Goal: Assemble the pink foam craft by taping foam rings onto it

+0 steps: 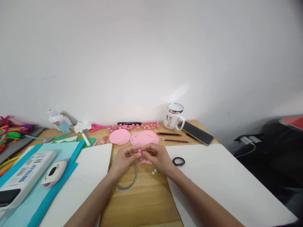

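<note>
My left hand (124,160) and my right hand (158,155) meet over the middle of the table. Between their fingertips they pinch a small pink rolled paper piece (139,151); its exact shape is partly covered by the fingers. Below them a bit of pink paper (147,162) shows. A thin tape roll (126,189) lies flat by my left wrist. Near my right hand are small white squares (153,173). Just beyond the hands lie two stacks of pink paper circles, a left one (120,136) and a right one (145,137).
Several small pink rolls (129,127) lie near the wall. A mug (174,116), phone (199,133), pencil (175,140) and black ring (178,161) are on the right. Left are pink scissors (96,127), a white bottle (60,121) and a white-and-pink device (54,173). White sheets (213,189) flank the hands.
</note>
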`<state>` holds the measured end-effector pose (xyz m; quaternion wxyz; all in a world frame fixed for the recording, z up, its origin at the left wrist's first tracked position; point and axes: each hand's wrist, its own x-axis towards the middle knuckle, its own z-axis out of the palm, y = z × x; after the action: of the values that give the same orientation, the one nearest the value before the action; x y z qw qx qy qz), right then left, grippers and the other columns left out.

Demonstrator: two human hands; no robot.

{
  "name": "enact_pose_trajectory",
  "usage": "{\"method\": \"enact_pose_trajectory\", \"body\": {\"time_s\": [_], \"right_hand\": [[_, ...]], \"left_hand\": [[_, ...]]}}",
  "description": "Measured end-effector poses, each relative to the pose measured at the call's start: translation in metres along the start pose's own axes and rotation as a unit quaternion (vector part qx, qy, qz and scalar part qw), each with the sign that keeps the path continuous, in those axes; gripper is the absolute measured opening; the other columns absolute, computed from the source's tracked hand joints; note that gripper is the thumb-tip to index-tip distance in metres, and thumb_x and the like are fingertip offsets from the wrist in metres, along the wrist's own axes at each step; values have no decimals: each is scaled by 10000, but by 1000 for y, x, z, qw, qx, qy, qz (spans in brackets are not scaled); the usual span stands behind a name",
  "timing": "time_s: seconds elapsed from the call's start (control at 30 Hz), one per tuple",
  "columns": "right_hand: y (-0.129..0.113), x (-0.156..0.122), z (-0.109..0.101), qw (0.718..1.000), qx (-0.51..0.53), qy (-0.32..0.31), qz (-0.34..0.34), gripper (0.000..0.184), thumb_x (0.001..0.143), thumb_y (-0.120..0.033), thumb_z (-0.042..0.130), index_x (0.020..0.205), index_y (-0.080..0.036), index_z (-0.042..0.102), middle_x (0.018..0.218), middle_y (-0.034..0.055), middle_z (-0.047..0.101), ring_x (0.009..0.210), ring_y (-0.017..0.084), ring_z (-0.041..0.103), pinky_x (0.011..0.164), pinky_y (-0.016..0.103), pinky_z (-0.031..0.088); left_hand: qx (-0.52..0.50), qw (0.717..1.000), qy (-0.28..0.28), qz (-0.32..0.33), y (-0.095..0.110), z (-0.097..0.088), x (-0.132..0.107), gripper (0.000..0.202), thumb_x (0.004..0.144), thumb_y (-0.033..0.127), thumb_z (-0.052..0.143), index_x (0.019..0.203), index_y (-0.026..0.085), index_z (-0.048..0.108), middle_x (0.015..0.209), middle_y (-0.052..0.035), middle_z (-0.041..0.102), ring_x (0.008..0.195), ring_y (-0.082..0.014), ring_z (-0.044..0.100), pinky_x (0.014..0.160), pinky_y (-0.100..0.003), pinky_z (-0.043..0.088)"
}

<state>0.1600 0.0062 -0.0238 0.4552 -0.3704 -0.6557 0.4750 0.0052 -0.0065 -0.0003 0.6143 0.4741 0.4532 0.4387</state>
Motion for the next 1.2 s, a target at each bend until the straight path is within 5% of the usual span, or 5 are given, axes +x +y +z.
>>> {"method": "enact_pose_trajectory", "body": {"time_s": [0.57, 0.77, 0.97, 1.2], "right_hand": [[-3, 0, -2, 999, -17, 34, 7, 101, 744, -268, 576, 731, -171, 602, 638, 4, 609, 541, 101, 554, 489, 199, 450], [-12, 0, -3, 988, -84, 87, -100, 91, 756, -244, 571, 774, -191, 643, 804, 43, 588, 620, 104, 551, 486, 192, 458], [-7, -2, 0, 970, -151, 50, -183, 172, 781, -170, 522, 854, -218, 671, 909, 58, 546, 648, 95, 552, 489, 189, 468], [-3, -3, -3, 956, -209, 25, -202, 156, 801, -189, 512, 851, -233, 652, 954, 56, 542, 658, 92, 558, 496, 188, 454]], "left_hand": [[-82, 996, -30, -28, -4, -2, 1, 290, 629, 255, 730, 863, 95, 671, 695, -76, 706, 634, -171, 661, 625, -275, 523], [-135, 991, -9, -23, 0, -4, 1, 250, 592, 239, 760, 775, 94, 671, 697, -74, 709, 632, -155, 662, 602, -226, 525], [-132, 991, -10, -17, -2, -6, 3, 243, 624, 233, 739, 809, 92, 669, 721, -85, 712, 647, -170, 664, 615, -255, 529], [-76, 996, -35, -33, 0, -5, 1, 249, 657, 266, 708, 818, 80, 666, 731, -104, 713, 645, -186, 664, 601, -270, 518]]}}
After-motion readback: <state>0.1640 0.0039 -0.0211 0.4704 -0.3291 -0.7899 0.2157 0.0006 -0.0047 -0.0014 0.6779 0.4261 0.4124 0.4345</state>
